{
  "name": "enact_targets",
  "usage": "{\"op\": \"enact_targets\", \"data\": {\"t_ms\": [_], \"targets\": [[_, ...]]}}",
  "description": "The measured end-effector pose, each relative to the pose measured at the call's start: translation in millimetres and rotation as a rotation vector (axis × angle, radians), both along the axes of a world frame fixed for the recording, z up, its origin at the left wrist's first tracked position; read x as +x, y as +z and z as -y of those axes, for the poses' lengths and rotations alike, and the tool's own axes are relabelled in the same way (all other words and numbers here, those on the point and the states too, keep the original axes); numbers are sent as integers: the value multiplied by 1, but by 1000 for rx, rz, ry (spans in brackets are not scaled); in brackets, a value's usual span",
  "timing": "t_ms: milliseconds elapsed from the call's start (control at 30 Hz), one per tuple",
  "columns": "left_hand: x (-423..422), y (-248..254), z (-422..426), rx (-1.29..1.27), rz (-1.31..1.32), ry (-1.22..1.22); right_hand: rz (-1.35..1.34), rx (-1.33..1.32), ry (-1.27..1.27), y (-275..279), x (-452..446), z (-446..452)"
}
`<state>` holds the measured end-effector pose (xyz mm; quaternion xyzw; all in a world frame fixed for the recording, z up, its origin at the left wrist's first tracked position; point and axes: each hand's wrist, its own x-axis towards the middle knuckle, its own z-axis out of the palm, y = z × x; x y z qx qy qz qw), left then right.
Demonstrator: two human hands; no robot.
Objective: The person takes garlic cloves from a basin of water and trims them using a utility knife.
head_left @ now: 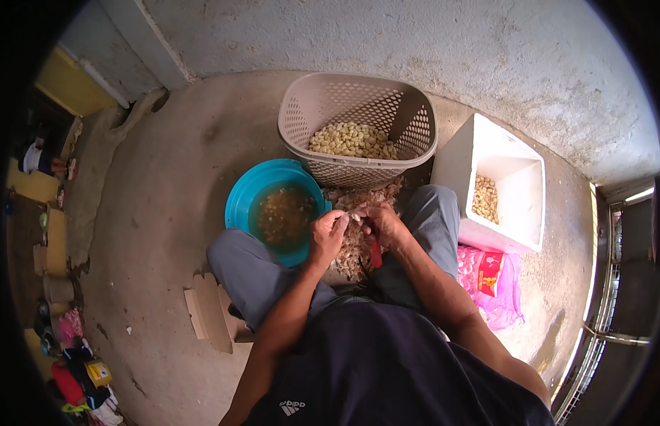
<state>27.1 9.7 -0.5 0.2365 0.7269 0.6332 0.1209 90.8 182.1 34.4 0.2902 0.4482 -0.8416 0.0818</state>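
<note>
My left hand (328,234) and my right hand (381,221) meet in front of me, fingers pinched around a small pale clove (355,217). A red-handled tool (376,253) hangs below my right hand, held in its fingers; its blade is hidden. Beneath both hands lies a heap of papery skins (351,248). To the left of my hands stands a turquoise basin (238,199) with cloudy water and cloves. Beyond them is a beige perforated basket (358,162) holding many pale peeled cloves (353,139).
At the right stands a white foam box (518,192) with cloves in it. A pink net bag (502,291) lies below the box. Flattened cardboard (211,312) sits by my left leg. A wall (415,42) runs behind the basket. Assorted items line the far left.
</note>
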Motion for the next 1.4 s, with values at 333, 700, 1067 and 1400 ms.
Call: {"op": "enact_targets", "data": {"t_ms": [333,700,1067,1400], "targets": [[5,11,-1,-23,-4,-67,-39,122,-17,1,-1,4],[3,20,0,-35,-80,-18,-23,47,44,11,2,3],[-2,7,-4,-62,-221,91,6,59,127,11,3,5],[-3,9,-5,26,-211,149,-39,49,205,13,7,3]]}}
